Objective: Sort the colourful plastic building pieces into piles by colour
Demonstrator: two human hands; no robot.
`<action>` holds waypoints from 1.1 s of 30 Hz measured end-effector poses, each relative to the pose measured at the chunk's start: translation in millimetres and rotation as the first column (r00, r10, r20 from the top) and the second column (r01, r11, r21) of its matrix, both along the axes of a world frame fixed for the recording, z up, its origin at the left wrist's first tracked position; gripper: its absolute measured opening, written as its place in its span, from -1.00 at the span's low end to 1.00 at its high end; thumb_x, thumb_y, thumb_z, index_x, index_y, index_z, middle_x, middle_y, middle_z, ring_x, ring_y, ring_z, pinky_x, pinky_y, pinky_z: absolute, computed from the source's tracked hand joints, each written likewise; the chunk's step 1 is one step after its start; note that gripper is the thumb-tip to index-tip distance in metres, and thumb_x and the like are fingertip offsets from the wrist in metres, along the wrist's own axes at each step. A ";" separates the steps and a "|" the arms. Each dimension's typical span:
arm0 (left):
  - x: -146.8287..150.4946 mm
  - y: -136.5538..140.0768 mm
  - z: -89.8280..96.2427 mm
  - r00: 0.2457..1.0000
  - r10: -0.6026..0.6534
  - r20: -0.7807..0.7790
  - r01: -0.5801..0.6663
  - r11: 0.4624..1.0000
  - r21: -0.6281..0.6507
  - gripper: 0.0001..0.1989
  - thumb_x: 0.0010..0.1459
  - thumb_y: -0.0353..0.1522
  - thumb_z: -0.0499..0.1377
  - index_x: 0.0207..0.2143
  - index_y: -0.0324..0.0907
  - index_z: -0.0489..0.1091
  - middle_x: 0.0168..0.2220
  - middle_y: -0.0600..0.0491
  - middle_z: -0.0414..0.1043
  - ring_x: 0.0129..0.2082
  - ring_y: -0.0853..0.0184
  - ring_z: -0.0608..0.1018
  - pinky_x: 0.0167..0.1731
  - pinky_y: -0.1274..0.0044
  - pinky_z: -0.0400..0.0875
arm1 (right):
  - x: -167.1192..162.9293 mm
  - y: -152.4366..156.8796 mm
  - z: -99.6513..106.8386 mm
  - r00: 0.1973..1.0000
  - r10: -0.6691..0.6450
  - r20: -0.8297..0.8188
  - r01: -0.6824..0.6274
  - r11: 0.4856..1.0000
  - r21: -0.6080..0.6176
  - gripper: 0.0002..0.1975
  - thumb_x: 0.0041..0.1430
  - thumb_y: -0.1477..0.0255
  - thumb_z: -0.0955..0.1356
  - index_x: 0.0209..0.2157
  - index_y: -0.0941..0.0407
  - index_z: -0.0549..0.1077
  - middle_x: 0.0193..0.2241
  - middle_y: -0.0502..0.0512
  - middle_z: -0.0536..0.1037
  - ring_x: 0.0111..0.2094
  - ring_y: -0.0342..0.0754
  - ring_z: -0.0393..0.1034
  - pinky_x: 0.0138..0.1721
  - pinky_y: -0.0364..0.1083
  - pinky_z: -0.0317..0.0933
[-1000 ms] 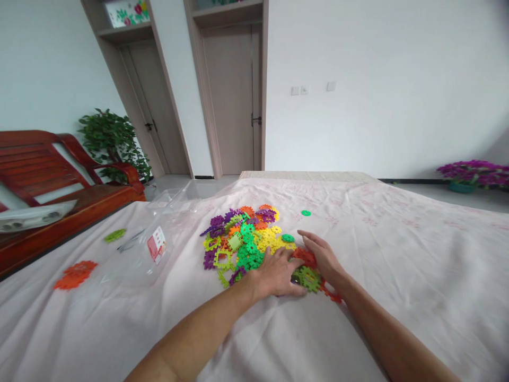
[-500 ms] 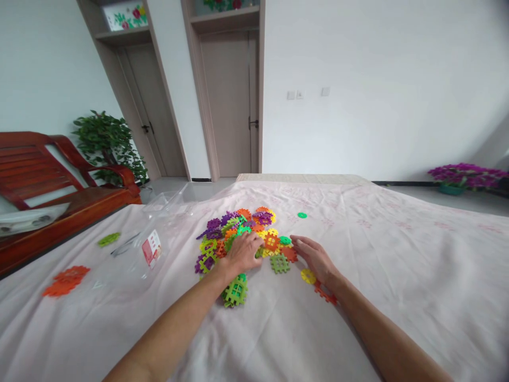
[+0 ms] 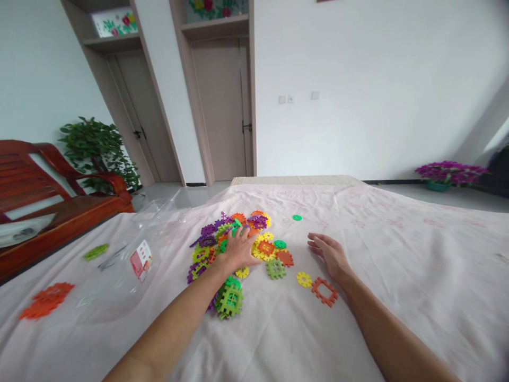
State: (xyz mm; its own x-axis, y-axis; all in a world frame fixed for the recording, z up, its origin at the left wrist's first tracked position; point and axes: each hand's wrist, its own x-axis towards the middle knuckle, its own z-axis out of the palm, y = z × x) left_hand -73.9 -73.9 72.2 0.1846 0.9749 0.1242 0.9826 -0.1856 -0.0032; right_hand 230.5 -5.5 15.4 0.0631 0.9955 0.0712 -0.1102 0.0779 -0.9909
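My left hand (image 3: 240, 250) lies over a heap of colourful plastic interlocking pieces, its fingers spread. Purple pieces (image 3: 207, 229) show at the heap's left, and a lime-green square piece (image 3: 231, 301) rests at its near end. Right of that hand are an orange and yellow stack, a green square lattice piece (image 3: 275, 269), an orange disc (image 3: 284, 258) and a small green disc (image 3: 280, 244). My right hand (image 3: 331, 255) is open and empty, fingers stretched out leftward. Nearest it are a yellow disc (image 3: 304, 279) and an orange square frame (image 3: 324, 291).
A pale cloth (image 3: 382, 297) covers the surface. On the left lie a clear plastic bag (image 3: 119, 278) with a label, orange pieces (image 3: 47, 300) and a lime-green piece (image 3: 96, 251). One green disc (image 3: 297, 217) sits farther back. Beyond stands a wooden bench (image 3: 71, 204).
My left hand has opened, its fingers now spread over the heap. My right hand has drawn off to the right from the small green disc, uncovering the orange square frame. The view has shifted slightly.
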 end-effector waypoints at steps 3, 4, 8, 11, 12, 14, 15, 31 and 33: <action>6.4 10.1 1.4 1.000 0.025 0.010 -0.024 0.989 -0.147 -0.24 -0.09 0.03 0.24 0.18 0.02 0.28 0.33 -0.11 0.11 0.29 -0.10 0.20 0.19 -0.02 0.07 | 3.5 2.0 -5.8 1.000 -0.019 0.004 0.019 1.000 0.000 -0.69 0.01 0.20 0.44 -0.26 0.10 0.58 -0.14 0.19 0.61 -0.21 0.05 0.54 -0.08 0.03 0.44; 6.9 12.3 2.3 0.999 0.031 0.012 -0.029 0.987 -0.156 -0.31 -0.07 -0.02 0.23 0.14 0.02 0.31 0.30 -0.10 0.15 0.25 -0.08 0.25 0.16 0.00 0.14 | 3.5 2.0 -7.0 1.000 -0.013 0.021 0.013 1.000 0.005 -0.69 0.01 0.20 0.43 -0.26 0.11 0.58 -0.16 0.18 0.61 -0.22 0.04 0.54 -0.09 0.03 0.44; 2.8 14.8 4.8 0.997 0.064 -0.032 -0.067 0.995 -0.078 -0.54 0.00 -0.18 0.20 0.00 -0.03 0.39 0.12 -0.09 0.34 0.12 0.02 0.40 0.09 0.10 0.26 | 1.6 1.7 -8.9 0.990 0.006 0.137 -0.009 1.000 0.028 -0.70 0.01 0.24 0.41 -0.25 0.13 0.58 -0.27 0.15 0.63 -0.26 0.04 0.54 -0.11 0.04 0.44; -5.2 15.0 5.6 0.988 0.131 -0.085 -0.133 0.991 -0.020 -0.64 0.07 -0.27 0.15 -0.05 -0.08 0.41 0.04 -0.11 0.41 0.05 0.05 0.45 0.05 0.17 0.30 | -0.5 1.9 -9.1 0.975 -0.007 0.222 -0.003 0.999 0.046 -0.70 0.01 0.26 0.38 -0.25 0.12 0.57 -0.34 0.13 0.64 -0.29 0.03 0.54 -0.13 0.03 0.43; -8.7 15.9 6.3 0.984 0.154 -0.093 -0.155 0.988 -0.003 -0.67 0.09 -0.30 0.12 -0.06 -0.09 0.42 0.02 -0.12 0.43 0.03 0.07 0.47 0.03 0.20 0.32 | -1.0 2.1 -9.3 0.971 -0.012 0.240 0.000 0.999 0.052 -0.70 0.01 0.26 0.37 -0.25 0.12 0.57 -0.34 0.12 0.64 -0.29 0.03 0.54 -0.14 0.02 0.42; -16.4 19.4 9.1 0.976 0.194 -0.097 -0.193 0.981 0.022 -0.69 0.13 -0.36 0.08 -0.07 -0.11 0.42 -0.01 -0.13 0.47 -0.01 0.09 0.50 -0.02 0.25 0.35 | -1.7 2.7 -10.2 0.963 -0.019 0.268 0.002 0.998 0.061 -0.70 0.01 0.26 0.35 -0.25 0.11 0.57 -0.34 0.12 0.63 -0.30 0.03 0.54 -0.15 0.02 0.41; -20.3 21.9 11.1 0.972 0.213 -0.096 -0.211 0.977 0.032 -0.69 0.14 -0.37 0.06 -0.07 -0.13 0.42 -0.04 -0.14 0.48 -0.04 0.10 0.52 -0.04 0.27 0.36 | -1.9 2.9 -10.7 0.959 -0.019 0.282 0.001 0.998 0.063 -0.69 0.02 0.26 0.34 -0.24 0.11 0.57 -0.34 0.11 0.63 -0.30 0.03 0.53 -0.16 0.02 0.41; 35.6 121.4 0.8 0.990 0.122 0.077 -0.119 0.992 -0.043 -0.26 0.02 0.08 0.12 0.21 -0.01 0.21 0.23 -0.14 0.24 0.21 0.01 0.30 0.12 0.18 0.23 | -3.7 0.9 -8.9 0.916 -0.025 0.400 -0.014 0.996 0.093 -0.66 0.08 0.26 0.28 -0.20 0.10 0.56 -0.27 0.11 0.64 -0.29 0.02 0.53 -0.17 -0.02 0.39; 44.7 136.8 -5.0 0.984 0.161 0.077 -0.152 0.982 -0.112 -0.19 0.00 0.13 0.11 0.26 0.02 0.15 0.34 -0.18 0.06 0.30 -0.11 0.16 0.13 0.05 0.16 | -2.9 2.7 -11.5 0.909 -0.035 0.415 -0.010 0.994 0.106 -0.66 0.08 0.27 0.28 -0.20 0.11 0.57 -0.28 0.10 0.64 -0.30 0.02 0.52 -0.18 -0.03 0.38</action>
State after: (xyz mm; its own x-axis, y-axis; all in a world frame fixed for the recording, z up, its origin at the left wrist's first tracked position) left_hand -29.2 62.9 67.2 0.0215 0.9994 0.0280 0.9954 -0.0240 0.0929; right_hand 227.5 -2.8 3.9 0.0175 0.9804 0.1961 0.3111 0.1810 -0.9330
